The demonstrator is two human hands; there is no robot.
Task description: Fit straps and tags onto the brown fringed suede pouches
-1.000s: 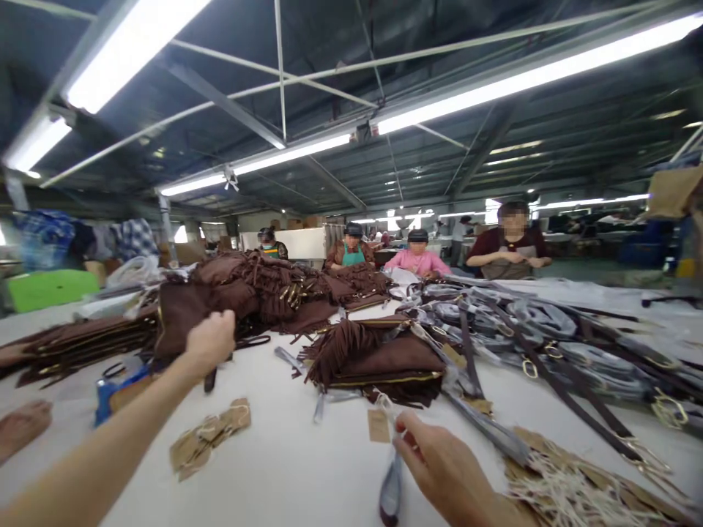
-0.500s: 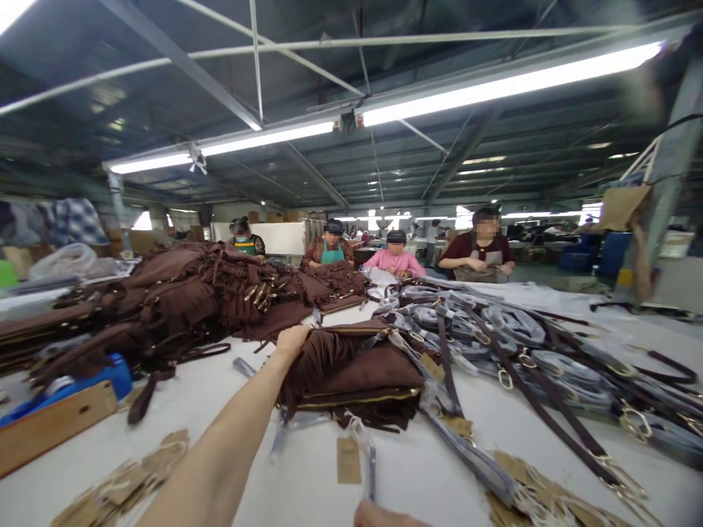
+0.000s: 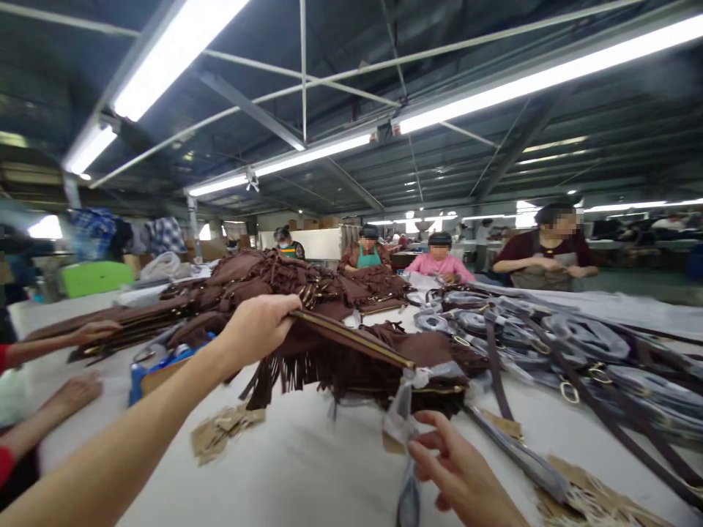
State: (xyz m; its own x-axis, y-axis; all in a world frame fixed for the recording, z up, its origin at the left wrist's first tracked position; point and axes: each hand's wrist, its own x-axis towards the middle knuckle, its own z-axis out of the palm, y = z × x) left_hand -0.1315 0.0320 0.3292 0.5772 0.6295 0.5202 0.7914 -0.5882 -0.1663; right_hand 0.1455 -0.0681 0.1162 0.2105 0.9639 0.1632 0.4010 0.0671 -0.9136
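Observation:
My left hand (image 3: 263, 322) grips a dark brown fringed bag (image 3: 351, 337) by one end of its gold-zipped top edge. That edge is lifted and slopes down to the right, with the fringe hanging below. At its right end hangs a strip of clear plastic wrapping (image 3: 407, 487), with a tan paper tag (image 3: 392, 443) partly hidden behind it. My right hand (image 3: 453, 465) is beside this strip, fingers apart and half bent, fingertips against the plastic. Another brown zipped piece lies under and behind the lifted bag.
A large heap of brown bags (image 3: 247, 274) lies behind. Plastic-wrapped straps (image 3: 582, 337) with gold rings spread to the right. Paper tags (image 3: 222, 432) lie on the white table (image 3: 263, 479). At left are a co-worker's hands (image 3: 77, 391); several people sit or stand across the table.
My left hand has raised the bag's zipped edge. My right hand has come up from the bottom edge to the plastic strip. The view has turned left, showing a co-worker's hands.

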